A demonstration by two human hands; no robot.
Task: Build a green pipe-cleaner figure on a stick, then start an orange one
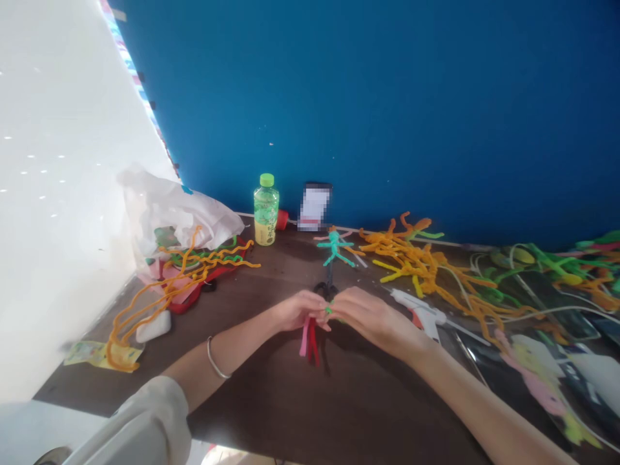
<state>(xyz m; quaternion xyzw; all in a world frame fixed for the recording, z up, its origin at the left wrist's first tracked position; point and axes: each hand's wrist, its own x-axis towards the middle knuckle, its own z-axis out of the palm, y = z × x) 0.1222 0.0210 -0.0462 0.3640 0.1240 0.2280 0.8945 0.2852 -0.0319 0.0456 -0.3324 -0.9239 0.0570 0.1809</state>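
My left hand (301, 311) and my right hand (361, 314) meet at the middle of the table, fingertips together. Between them shows a small green piece of pipe cleaner (329, 310), pinched by my right fingers. Red and pink pipe cleaners (312, 342) hang down from my left fingers, which are closed on them. How the green and red pieces join is hidden by the fingers. Just beyond my hands are the black handles of scissors (320, 290), partly covered. A turquoise pipe cleaner figure (334, 247) lies past them.
Orange pipe cleaners (411, 255) pile up at right, beside a white glue gun (419, 310). A green-capped bottle (266, 210) and a phone (314, 206) stand near the blue wall. Left lie a plastic bag (179, 200), loose orange pipe cleaners (169, 292) and a white case (154, 327).
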